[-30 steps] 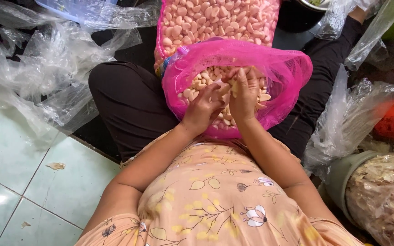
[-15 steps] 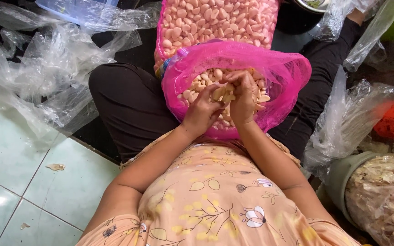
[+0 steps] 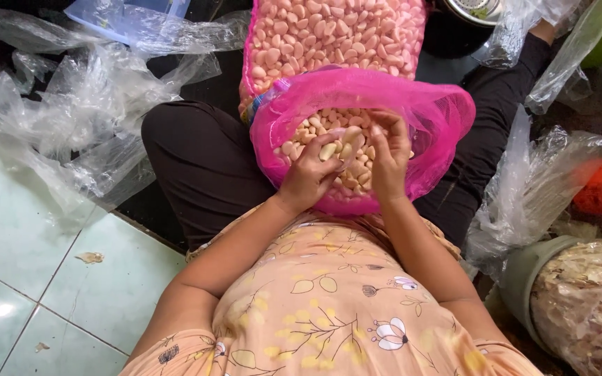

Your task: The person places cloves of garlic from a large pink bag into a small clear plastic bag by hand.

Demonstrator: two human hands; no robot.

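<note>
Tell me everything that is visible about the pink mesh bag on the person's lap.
The pink mesh bag is a thin, see-through net sack, bright magenta. It sits upright between the thighs, its mouth rolled open and wide. It is filled with pale peeled garlic cloves. The left hand and the right hand both reach inside and handle a few cloves. Behind it a second pink net sack of cloves touches its far rim.

The pink mesh bag [image 3: 412,118] is thin net plastic; the peeled cloves [image 3: 329,136] look smooth, slightly glossy; the clear plastic sheets [image 3: 85,118] are shiny and crumpled.
</note>
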